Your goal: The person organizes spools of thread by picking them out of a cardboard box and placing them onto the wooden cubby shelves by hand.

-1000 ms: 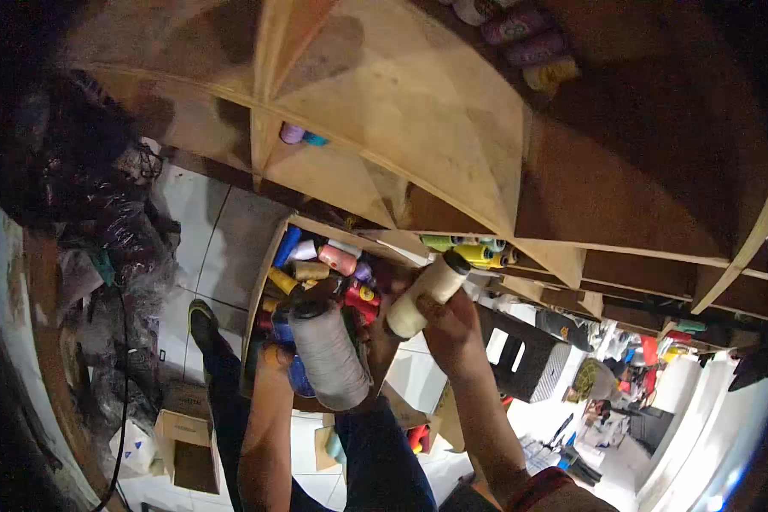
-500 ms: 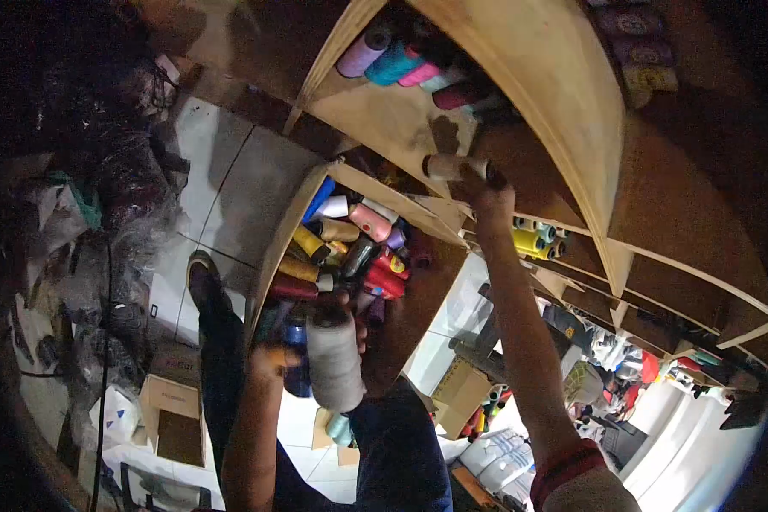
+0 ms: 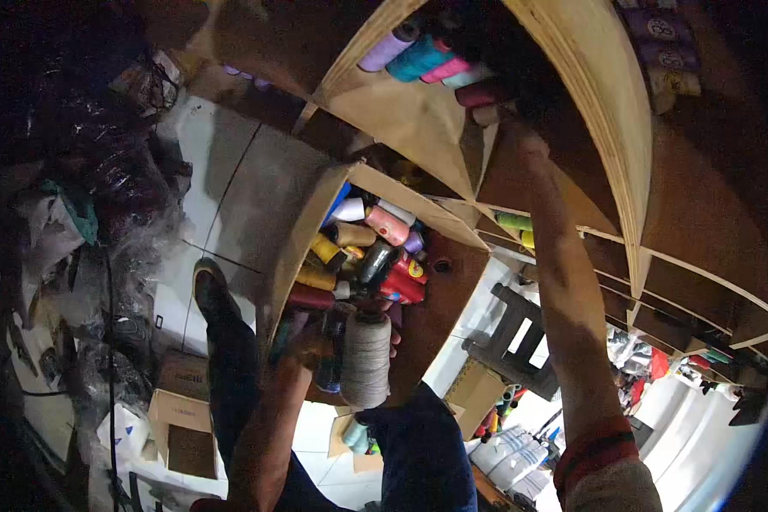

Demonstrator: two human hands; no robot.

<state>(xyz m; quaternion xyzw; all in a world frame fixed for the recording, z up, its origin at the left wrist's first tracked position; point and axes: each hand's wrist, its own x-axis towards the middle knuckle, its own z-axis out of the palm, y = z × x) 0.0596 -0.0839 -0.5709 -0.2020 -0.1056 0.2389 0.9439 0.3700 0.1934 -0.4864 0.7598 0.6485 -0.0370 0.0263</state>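
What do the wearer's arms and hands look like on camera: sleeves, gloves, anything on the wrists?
Right arm: greyish sleeve ending in a dark red cuff with dark stripes; forearm bare. Left forearm bare too, just a trace of red at the bottom edge. No glove visible on left hand. Right hand too shadowed for detail.

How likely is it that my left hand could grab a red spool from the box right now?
Probably not as things stand: your left hand looks taken up with the grey thread cone, though the red spools lie in view in the open box.
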